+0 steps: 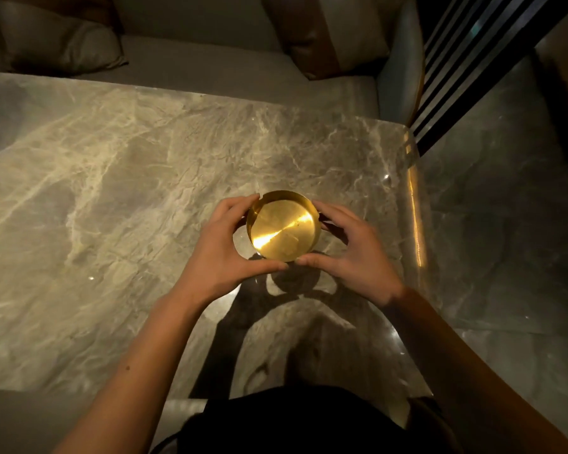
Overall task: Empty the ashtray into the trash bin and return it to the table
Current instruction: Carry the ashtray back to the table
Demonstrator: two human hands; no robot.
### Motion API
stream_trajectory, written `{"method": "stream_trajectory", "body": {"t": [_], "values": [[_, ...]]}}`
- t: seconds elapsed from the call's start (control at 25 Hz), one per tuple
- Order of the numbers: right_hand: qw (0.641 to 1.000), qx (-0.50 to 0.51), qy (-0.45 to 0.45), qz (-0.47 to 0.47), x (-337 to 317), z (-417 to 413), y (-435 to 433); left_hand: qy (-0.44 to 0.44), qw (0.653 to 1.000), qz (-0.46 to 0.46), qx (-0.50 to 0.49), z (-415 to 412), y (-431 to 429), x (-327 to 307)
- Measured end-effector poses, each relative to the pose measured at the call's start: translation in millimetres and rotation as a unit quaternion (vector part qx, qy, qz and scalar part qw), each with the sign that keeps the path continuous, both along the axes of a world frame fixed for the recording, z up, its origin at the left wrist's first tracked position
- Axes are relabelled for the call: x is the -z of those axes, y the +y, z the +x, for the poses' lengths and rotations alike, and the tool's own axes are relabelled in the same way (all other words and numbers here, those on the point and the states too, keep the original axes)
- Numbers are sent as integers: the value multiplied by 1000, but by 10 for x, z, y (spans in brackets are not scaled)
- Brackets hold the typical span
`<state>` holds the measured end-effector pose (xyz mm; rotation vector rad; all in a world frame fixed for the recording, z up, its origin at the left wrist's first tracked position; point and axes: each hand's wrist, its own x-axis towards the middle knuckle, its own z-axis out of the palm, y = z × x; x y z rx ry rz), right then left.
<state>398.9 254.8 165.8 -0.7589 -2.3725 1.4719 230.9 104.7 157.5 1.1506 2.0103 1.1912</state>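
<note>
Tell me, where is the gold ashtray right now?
In the head view the gold ashtray sits right of centre over the marble table, cupped between the left hand and right hand, near the table's right edge.

The ashtray [283, 226] is a round, shiny gold metal dish with a low wall. It sits upright and looks empty, over the marble table [112, 165] near its right edge.

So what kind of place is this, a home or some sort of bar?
Probably a lounge or bar booth, though a dim living room is possible. A polished marble table sits against a cushioned sofa with throw pillows, and both hands hold a brass ashtray.
</note>
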Motion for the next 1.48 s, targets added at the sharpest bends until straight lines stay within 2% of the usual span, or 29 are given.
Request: {"method": "stream_trajectory", "body": {"t": [0.2,0.44,0.84,1.12,1.48], "values": [[1000,6,3,1,-43,-176,-107,-3,1000,13,-8,-169,-103,-8],[999,-38,26,-18,63,-252,-6,27,998,-5,-54,-102,-148,-55],[998,-49,33,-33,125,-478,-95,-8,995,6,-103,-195,-315,-36],[999,-11,49,-18,24,-1215,-605,-14,997,16,-74,-1013,-715,-111],[998,27,64,3,-82,-2605,-1858,20,999,24,-24,-2561,-1821,-233]]}}
